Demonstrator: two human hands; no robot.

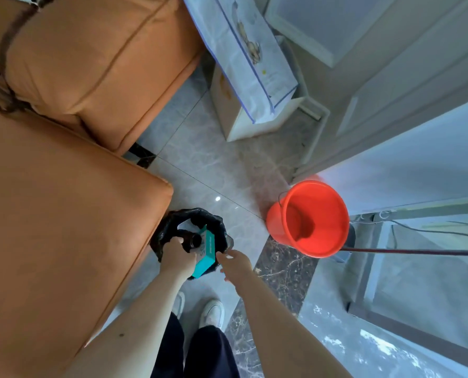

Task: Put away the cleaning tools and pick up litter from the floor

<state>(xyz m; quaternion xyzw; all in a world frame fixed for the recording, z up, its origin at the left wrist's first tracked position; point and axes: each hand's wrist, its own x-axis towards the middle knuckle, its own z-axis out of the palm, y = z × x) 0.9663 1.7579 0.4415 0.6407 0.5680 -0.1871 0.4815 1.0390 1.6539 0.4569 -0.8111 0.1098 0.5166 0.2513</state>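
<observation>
A small bin lined with a black bag [173, 216] stands on the floor against the sofa corner. A teal and white box [207, 253] sticks out of it at a tilt. My left hand [177, 259] is over the bin's near side, gripping a dark brown bottle [194, 240] whose mouth points up into the bin opening. My right hand [234, 261] hovers at the bin's right rim beside the teal box, with fingers spread and nothing clearly in it. A red bucket [309, 216] stands to the right, and a dark red mop handle [418, 251] lies just behind it.
An orange sofa [63, 186] fills the left side. A white box with a printed bag [254, 77] on it stands at the back. White doors and a glass panel frame [391, 132] line the right. My white shoes [212, 313] stand on the tiled floor below the bin.
</observation>
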